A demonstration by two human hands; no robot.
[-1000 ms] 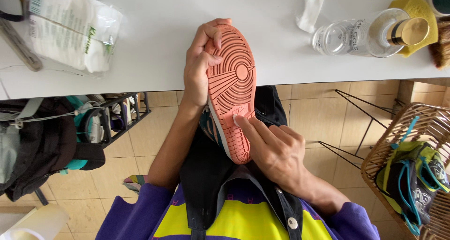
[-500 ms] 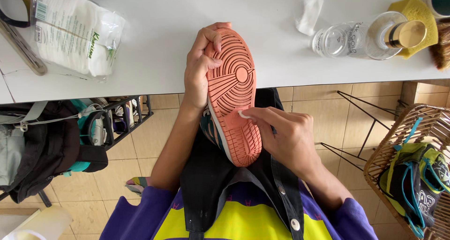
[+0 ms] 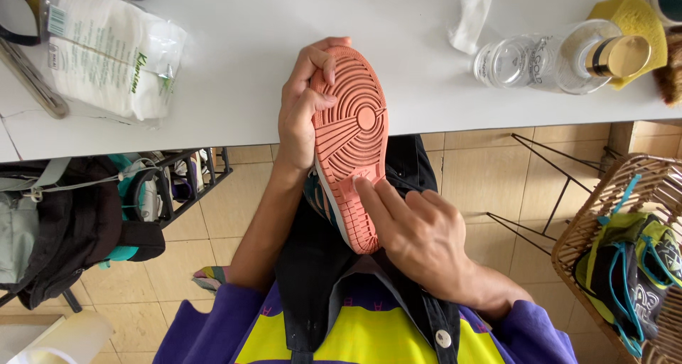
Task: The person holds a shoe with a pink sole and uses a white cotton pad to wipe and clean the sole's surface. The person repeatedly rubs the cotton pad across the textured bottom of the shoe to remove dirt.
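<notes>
I hold a sneaker (image 3: 353,133) sole-up over my lap; its ribbed sole is salmon pink with a round tread in the middle. My left hand (image 3: 304,108) grips the toe end from the left side, fingers curled over the edge. My right hand (image 3: 419,232) rests its fingertips on the heel half of the sole, with a small white bit pressed under the index finger. A black apron (image 3: 312,279) over a purple and yellow top lies under the shoe.
A white table (image 3: 234,51) runs across the top with a plastic bag of white pads (image 3: 106,51), a crumpled tissue (image 3: 470,22), a glass bottle lying on its side (image 3: 561,55) and a yellow sponge (image 3: 639,23). A wicker basket (image 3: 590,243) of shoes stands right, bags (image 3: 57,229) left.
My right hand has slid along the sole, from the heel up towards the middle and back down to the heel half. The left hand keeps its grip on the toe.
</notes>
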